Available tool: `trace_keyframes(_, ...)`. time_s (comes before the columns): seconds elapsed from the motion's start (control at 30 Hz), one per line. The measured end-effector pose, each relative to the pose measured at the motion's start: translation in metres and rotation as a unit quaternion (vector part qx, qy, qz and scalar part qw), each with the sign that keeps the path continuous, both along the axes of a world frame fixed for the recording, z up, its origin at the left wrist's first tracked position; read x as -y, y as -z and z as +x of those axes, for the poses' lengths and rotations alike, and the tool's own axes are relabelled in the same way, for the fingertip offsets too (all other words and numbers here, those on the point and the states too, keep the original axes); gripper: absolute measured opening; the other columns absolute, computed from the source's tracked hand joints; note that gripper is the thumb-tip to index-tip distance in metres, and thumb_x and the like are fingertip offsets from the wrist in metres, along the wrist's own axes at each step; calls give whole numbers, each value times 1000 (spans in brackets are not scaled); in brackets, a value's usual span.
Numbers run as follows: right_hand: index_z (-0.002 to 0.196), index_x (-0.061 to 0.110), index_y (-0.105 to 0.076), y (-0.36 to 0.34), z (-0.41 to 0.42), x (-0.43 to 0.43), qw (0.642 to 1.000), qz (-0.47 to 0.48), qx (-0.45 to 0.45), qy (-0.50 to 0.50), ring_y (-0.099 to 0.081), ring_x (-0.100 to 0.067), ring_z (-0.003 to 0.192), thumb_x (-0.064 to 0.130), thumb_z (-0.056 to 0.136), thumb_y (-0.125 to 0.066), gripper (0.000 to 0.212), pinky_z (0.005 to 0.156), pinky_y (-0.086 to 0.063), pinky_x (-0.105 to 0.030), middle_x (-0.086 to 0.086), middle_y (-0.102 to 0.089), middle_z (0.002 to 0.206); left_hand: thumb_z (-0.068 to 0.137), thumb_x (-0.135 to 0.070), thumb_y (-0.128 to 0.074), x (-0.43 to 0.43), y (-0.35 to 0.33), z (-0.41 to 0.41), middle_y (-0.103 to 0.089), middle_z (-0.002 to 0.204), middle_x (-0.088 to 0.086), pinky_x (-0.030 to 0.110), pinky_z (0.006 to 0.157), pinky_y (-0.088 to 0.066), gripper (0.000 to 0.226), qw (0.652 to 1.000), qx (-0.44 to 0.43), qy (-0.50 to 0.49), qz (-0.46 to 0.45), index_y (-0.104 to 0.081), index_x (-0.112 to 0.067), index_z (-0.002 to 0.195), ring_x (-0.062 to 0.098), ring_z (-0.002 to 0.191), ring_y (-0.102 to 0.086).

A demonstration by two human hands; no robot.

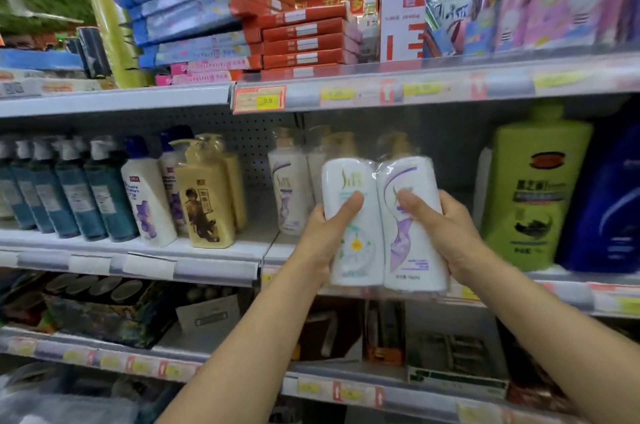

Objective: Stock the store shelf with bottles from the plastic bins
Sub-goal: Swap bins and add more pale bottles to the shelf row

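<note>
Here, bottles (367,243) between both hands (322,236) (446,233)

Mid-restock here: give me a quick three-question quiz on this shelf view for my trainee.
1. True or false: the left hand alone holds the shrink-wrapped twin pack of white pump bottles.
2. What stands just right of the pack? A) large green bottle B) teal bottles C) red boxes
3. Fill in: the right hand presses its ____ on the pack's front.
Key: 1 false, both hands hold it; 2 A; 3 thumb.
</note>
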State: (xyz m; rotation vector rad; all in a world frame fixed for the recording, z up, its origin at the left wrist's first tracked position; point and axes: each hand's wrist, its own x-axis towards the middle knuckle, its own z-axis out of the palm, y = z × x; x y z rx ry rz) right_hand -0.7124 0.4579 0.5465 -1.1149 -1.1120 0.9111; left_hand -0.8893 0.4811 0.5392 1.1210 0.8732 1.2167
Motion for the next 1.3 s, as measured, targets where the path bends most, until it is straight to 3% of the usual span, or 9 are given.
trace_keyframes(0.2,99,19,-62,-5,22,-31,998,31,35,50,-73,-21,84,47,74,-81,42,78,-61,-44,-7,-73,97,87,-33,-74,-39,-5,21,-76,102,10,40,76,-62,30,999,-13,-35,19,-63,-16,109,23,88,-75)
trace_keyframes(0.3,103,21,-64,6,32,-42,998,42,29,38,-74,-22,85,34,75,-83,36,80,-61,-47,-6,-75,95,87,-28,-73,-52,6,30,-74,109,8,40,84,-59,44,998,-13,-42,41,-58,-13,127,23,98,-72)
trace_keyframes(0.4,124,18,-61,18,36,-50,998,56,18,33,-73,-21,93,21,78,-82,51,86,-59,-44,-5,-75,101,76,-31,-76,-61,21,39,-71,118,6,42,97,-54,64,997,-8,-42,68,-53,-16,134,23,109,-68)
trace_keyframes(0.5,140,14,-50,19,34,-58,996,67,13,54,-69,-17,98,14,83,-78,64,81,-57,-26,-5,-70,112,68,-35,-76,-70,28,46,-70,117,-1,38,100,-51,77,996,3,-46,72,-49,-18,138,18,110,-66)
trace_keyframes(0.67,143,19,-45,22,30,-76,993,78,3,88,-63,-22,114,18,85,-76,66,101,-51,-42,-7,-64,127,86,-25,-73,-88,29,58,-65,127,2,41,101,-51,60,996,-16,-69,51,-46,-19,140,20,116,-62)
trace_keyframes(0.87,151,15,-34,19,35,-86,992,80,28,95,-50,-11,116,15,92,-67,68,86,-41,-15,2,-51,127,93,-36,-67,-99,22,73,-53,141,3,37,106,-45,64,989,-88,-101,64,-35,-19,146,22,126,-52)
trace_keyframes(1.1,152,12,-29,18,36,-96,992,48,56,102,-47,-26,133,21,91,-68,73,110,-40,-39,-13,-45,148,95,-29,-65,-98,15,80,-57,120,1,32,91,-48,28,985,-98,-127,59,-45,-26,114,20,112,-56)
trace_keyframes(1.23,152,13,-30,14,33,-97,989,30,76,121,-51,-21,125,18,93,-67,70,92,-41,-25,-10,-50,143,98,-29,-61,-89,7,81,-58,119,0,26,84,-44,27,984,-110,-136,38,-47,-18,118,17,108,-55)
trace_keyframes(1.3,152,15,-28,12,29,-94,987,18,84,138,-51,-25,128,17,94,-65,69,95,-41,-26,-11,-49,144,96,-30,-63,-85,6,80,-59,131,5,29,88,-43,42,985,-102,-135,16,-47,-12,131,22,116,-56)
